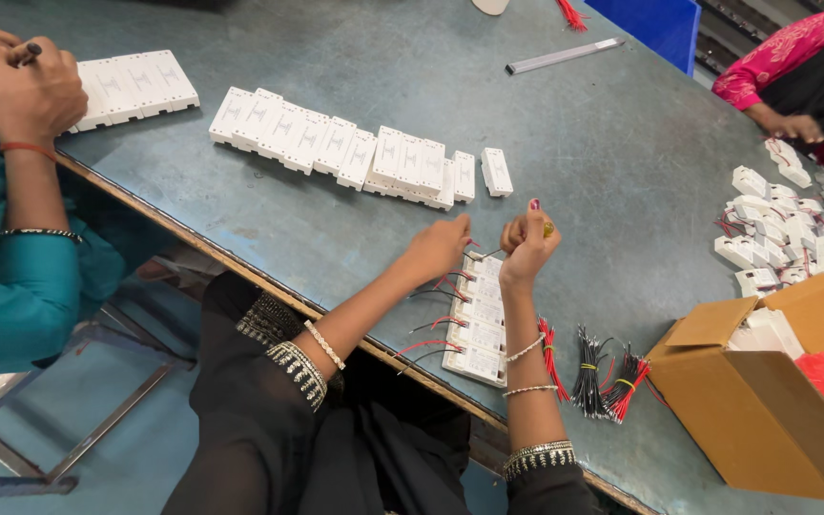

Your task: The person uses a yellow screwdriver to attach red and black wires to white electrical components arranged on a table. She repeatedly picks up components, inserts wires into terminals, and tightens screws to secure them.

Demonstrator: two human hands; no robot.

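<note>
My left hand (439,248) pinches the end of a thin wire over a stack of white plastic switch modules (477,324) lying near the table's front edge. My right hand (526,243) is closed around a small screwdriver with a yellow tip, held just above the same modules. Red and black wires stick out of the modules on their left side. Bundles of red and black wires (603,377) lie right of my right forearm.
A long row of white modules (345,153) crosses the grey table (622,143). An open cardboard box (765,401) stands at the right. One person's hands (26,86) work at the left by more modules; another person in pink sits far right beside a wired module pile (779,238).
</note>
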